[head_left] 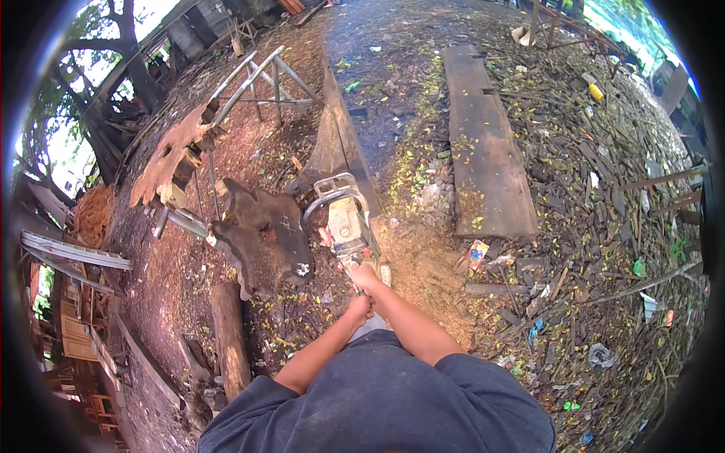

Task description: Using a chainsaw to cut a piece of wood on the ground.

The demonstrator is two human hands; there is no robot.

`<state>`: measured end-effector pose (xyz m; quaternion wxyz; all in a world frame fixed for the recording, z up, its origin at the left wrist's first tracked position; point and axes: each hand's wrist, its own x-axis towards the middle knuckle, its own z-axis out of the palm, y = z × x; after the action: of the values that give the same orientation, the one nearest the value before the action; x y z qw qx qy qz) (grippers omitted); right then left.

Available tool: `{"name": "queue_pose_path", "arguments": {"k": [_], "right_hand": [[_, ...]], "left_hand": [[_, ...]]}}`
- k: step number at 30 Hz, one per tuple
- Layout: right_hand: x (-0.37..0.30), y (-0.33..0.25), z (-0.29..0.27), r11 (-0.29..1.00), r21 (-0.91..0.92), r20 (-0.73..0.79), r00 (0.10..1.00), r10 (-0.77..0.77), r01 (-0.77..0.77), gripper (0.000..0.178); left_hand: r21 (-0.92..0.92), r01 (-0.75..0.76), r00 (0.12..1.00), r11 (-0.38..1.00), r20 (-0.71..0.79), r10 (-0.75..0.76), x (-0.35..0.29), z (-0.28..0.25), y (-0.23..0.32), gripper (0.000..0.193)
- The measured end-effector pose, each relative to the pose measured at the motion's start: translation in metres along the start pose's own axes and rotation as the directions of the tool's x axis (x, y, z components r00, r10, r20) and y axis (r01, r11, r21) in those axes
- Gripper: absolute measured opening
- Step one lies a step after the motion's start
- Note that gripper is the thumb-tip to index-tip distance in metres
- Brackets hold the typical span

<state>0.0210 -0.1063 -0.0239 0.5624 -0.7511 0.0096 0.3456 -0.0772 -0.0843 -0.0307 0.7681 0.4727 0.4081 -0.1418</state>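
Open yard in hazy daylight, brown earthen ground (170,317) spreading everywhere, yellow leaves (423,143) scattered about, wood scraps (604,174) crowding the right, a dark tree trunk (142,68) rising upper left, weathered boards (183,36) along the far edge, bright glare beyond

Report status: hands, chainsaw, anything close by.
Right hand closed on chainsaw at its near end. Left hand just behind, grip unclear. Dark wood slab close on the chainsaw's left.

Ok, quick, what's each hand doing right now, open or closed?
Left hand: closed in a fist; what's inside it can't be told.
Right hand: closed, holding the back end of the pale, dirty chainsaw with a curved metal handle.
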Motion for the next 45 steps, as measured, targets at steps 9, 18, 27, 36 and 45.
{"name": "queue_pose_path", "arguments": {"k": [9,18,27,36,45], "right_hand": [[-0.008,0.011,-0.002,0.999,0.052,0.007,1.000,-0.004,0.004,0.051],[0.007,0.033,-0.003,0.999,0.023,-0.016,1.000,0.025,-0.025,0.049],[-0.019,0.014,-0.002,0.999,0.012,0.011,0.999,0.049,-0.049,0.050],[0.018,-0.023,0.003,0.999,0.031,-0.011,1.000,0.024,-0.024,0.049],[0.060,-0.082,0.010,1.000,0.016,-0.012,1.000,0.013,-0.013,0.051]], "left_hand": [[-0.014,0.000,1.000,1.000,0.001,0.000,-0.005,0.003,-0.012,0.011],[-0.003,0.022,1.000,1.000,-0.002,-0.022,-0.014,0.017,-0.013,0.012],[-0.008,0.022,0.999,1.000,-0.040,-0.023,-0.024,0.007,-0.014,0.012],[0.008,-0.004,0.998,1.000,-0.058,0.005,0.002,0.005,0.031,0.011],[-0.003,-0.002,0.999,1.000,-0.034,0.002,0.039,-0.012,0.090,0.010]]}}
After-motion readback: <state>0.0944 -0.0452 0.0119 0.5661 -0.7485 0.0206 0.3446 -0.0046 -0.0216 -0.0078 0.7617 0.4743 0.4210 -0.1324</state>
